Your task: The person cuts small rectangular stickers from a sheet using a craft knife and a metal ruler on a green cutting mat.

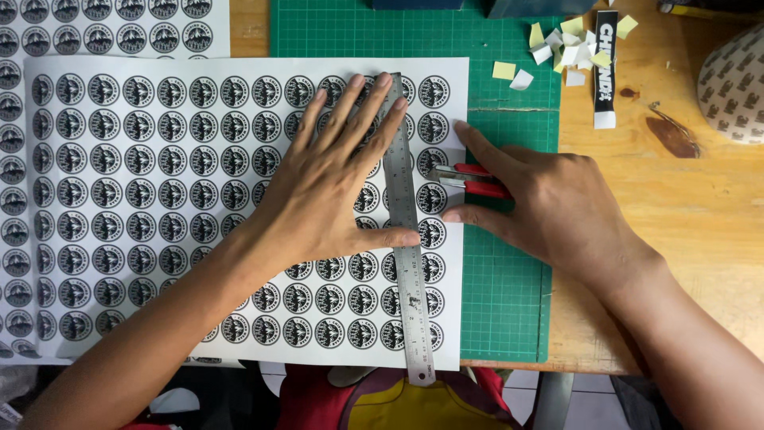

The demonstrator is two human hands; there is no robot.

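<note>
My left hand (pixel 330 187) lies flat with fingers spread on a white sheet of round black-and-white stickers (pixel 159 207), its fingertips and thumb pressing a steel ruler (pixel 406 239) that runs lengthwise down the sheet near its right edge. My right hand (pixel 549 207) grips a red utility knife (pixel 469 180), its metal tip lying on the sheet just right of the ruler. The sheet rests on a green cutting mat (pixel 501 279).
More sticker sheets (pixel 48 32) lie beneath at the left. The wooden table (pixel 684 215) holds yellow and white paper scraps (pixel 569 48), a black label strip (pixel 606 72) and a patterned rounded object (pixel 736 84) at the far right. Red and yellow cloth (pixel 390 402) shows below the table edge.
</note>
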